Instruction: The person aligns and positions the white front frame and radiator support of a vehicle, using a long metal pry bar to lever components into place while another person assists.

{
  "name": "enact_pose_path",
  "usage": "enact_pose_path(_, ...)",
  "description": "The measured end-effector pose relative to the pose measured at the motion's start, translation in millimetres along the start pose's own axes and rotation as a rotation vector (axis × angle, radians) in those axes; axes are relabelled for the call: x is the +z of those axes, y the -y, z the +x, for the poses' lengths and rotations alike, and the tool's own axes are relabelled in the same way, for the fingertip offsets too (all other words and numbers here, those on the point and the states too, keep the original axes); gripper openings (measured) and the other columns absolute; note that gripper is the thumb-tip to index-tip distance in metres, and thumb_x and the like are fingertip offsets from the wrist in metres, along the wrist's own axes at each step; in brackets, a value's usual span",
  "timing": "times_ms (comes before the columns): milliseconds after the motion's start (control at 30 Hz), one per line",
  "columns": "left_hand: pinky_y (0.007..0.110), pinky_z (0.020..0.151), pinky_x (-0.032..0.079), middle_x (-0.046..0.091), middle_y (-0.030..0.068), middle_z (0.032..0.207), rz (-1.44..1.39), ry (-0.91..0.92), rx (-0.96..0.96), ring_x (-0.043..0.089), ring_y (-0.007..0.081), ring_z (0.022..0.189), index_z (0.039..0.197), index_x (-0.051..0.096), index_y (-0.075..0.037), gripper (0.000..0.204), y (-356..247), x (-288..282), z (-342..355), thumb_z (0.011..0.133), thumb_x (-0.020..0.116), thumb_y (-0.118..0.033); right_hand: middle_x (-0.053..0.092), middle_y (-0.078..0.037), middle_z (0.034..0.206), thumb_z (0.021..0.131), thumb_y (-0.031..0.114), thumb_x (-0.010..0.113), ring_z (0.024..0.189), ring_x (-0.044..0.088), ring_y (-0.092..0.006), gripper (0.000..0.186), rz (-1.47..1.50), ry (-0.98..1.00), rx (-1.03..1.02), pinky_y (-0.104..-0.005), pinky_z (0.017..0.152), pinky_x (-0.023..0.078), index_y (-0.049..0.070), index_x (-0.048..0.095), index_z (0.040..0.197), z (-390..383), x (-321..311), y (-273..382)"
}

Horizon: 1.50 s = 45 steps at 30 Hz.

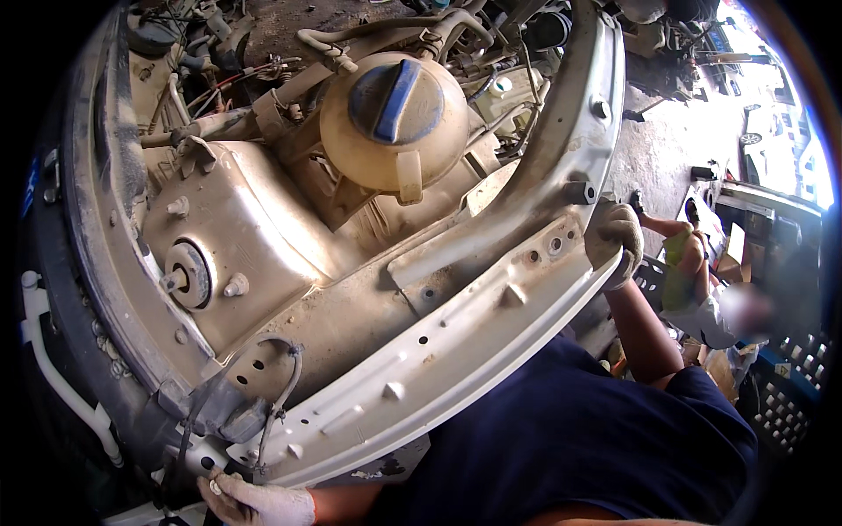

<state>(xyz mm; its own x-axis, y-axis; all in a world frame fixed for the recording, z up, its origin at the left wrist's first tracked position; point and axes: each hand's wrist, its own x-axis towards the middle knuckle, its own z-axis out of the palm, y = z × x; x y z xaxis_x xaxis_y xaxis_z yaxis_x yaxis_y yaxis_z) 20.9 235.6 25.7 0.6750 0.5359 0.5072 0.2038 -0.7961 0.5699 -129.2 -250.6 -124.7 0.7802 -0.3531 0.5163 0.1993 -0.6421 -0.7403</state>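
From my remote seat I see the right hand (pixel 620 235), in a grey-white knit glove, with its fingers curled around the end of a long, curved, white-painted metal strip (pixel 456 361). The left hand (pixel 254 501), in a pale glove with a reddish cuff, bends its fingers just beside the strip's opposite end; a small whitish piece shows at the fingertips, but I cannot tell whether they pinch it.

My landmark is the round, yellowed plastic reservoir with a blue-ribbed dark cap (pixel 364 165). The strip sweeps below it and to its right; the right hand sits to its lower right, the left hand well apart to its lower left. I judge that steadying the strip with an even, firm hold at the right end leaves the left fingers free for finer work. I would mind the thin dark looped cable (pixel 296 373), lower left of the reservoir, since it could snag a glove or get trapped. Bare edges look likely to cut, so I'd want padded fingers, not wrists, against them.

Farther right of the reservoir, a person (pixel 688 254) sits in the background.
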Motion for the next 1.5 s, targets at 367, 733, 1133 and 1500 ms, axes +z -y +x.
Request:
enact_pose_path(367, 0.027, 0.074, 0.051, 0.07, 0.0187, 0.107, -0.083, -0.007, 0.007, 0.065, 0.019, 0.087, 0.119, 0.062, 0.01, 0.033, 13.9, -4.9, 5.1, 0.095, 0.063, -0.013, 0.049, -0.01, 0.076, 0.096, 0.047, 0.049, 0.071, 0.048, -0.023, 0.049, -0.073, 0.018, -0.025, -0.0381, 0.064, 0.037, 0.001, 0.057, 0.08, 6.5, -1.7, 2.8)
enact_pose_path(733, 0.028, 0.082, 0.052, 0.069, 0.0196, 0.109, -0.135, -0.023, -0.009, 0.066, 0.0219, 0.097, 0.119, 0.061, 0.011, 0.033, 12.1, -2.3, 4.8, 0.096, 0.062, -0.012, 0.054, -0.01, 0.066, 0.092, 0.035, 0.048, 0.056, 0.052, -0.0277, 0.034, -0.109, 0.03, -0.149, -0.0404, 0.057, 0.04, 0.006, 0.057, 0.077, 23.9, -0.2, 8.1)
enact_pose_path(1133, 0.033, 0.095, 0.05, 0.067, 0.0194, 0.116, -0.189, 0.031, -0.014, 0.065, 0.0238, 0.106, 0.118, 0.063, 0.008, 0.029, 22.1, -6.4, 11.4, 0.095, 0.064, -0.009, 0.054, -0.004, 0.063, 0.097, 0.034, 0.044, 0.053, 0.05, -0.0241, 0.038, -0.188, -0.001, -0.25, -0.0385, 0.055, 0.038, 0.01, 0.057, 0.071, 35.6, 1.0, 18.5)
enact_pose_path(1500, 0.034, 0.094, 0.051, 0.067, 0.0192, 0.117, -0.243, 0.081, 0.097, 0.065, 0.0243, 0.104, 0.117, 0.062, 0.009, 0.026, 40.0, -2.4, 8.8, 0.095, 0.062, -0.005, 0.055, -0.008, 0.068, 0.085, 0.026, 0.055, 0.058, 0.052, -0.0288, 0.02, -0.149, 0.022, -0.26, -0.0426, 0.06, 0.04, 0.009, 0.059, 0.076, 32.8, -21.2, 14.7)
